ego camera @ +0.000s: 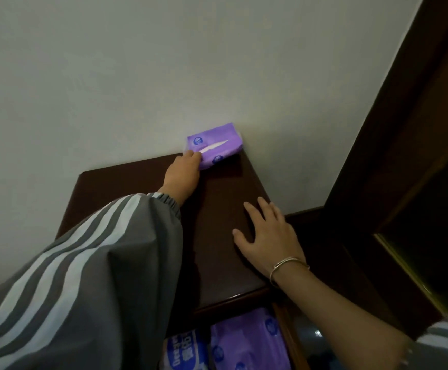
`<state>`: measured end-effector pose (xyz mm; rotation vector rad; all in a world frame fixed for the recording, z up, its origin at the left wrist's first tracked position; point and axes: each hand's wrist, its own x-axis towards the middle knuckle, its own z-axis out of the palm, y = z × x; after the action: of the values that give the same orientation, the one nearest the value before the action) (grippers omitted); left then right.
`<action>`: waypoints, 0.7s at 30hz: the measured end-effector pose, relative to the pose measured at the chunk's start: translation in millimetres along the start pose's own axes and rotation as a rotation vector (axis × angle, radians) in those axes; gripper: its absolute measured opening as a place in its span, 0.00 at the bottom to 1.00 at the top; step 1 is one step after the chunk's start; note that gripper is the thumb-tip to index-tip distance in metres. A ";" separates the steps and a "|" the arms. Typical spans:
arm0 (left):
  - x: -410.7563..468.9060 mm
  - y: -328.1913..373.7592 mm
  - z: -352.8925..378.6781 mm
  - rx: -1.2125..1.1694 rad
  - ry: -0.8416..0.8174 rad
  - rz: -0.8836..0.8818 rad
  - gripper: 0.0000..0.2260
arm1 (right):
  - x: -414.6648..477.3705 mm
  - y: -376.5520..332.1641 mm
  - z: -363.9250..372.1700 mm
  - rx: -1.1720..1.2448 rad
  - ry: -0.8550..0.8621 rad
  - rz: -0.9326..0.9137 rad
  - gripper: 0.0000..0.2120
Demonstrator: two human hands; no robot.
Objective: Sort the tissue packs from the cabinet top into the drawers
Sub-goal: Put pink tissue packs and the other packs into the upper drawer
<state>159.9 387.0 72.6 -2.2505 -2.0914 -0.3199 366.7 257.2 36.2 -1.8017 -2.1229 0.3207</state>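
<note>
The purple tissue pack (214, 148) lies at the far edge of the dark wooden cabinet top (217, 209), against the pale wall (137, 76). The left hand (184, 169) grips its near corner, fingers closed. The right hand (268, 233) rests flat and spread on the wood (bracelet on its wrist). Below, an open drawer (288, 332) holds more packs (244, 343), partly hidden by the striped sleeve (84, 276).

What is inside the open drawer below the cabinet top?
Two purple plastic tissue packs lie in the open wooden drawer; the grey striped sleeve covers its left part.
</note>
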 end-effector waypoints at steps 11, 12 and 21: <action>-123.0 -0.5 -55.8 -0.319 0.218 0.030 0.03 | -6.5 -0.2 -15.7 0.265 0.300 -0.011 0.18; -147.3 -1.9 -66.1 -0.352 0.215 0.063 0.04 | -13.0 -0.9 -20.9 0.359 0.338 -0.007 0.20; -321.4 -3.6 -107.4 -0.443 0.124 0.283 0.11 | -112.4 -32.2 -50.8 1.216 -0.237 0.248 0.22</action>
<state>123.9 53.0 117.2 -2.6331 -1.7399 -0.9549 373.2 138.8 82.9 -1.2379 -1.2234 1.5299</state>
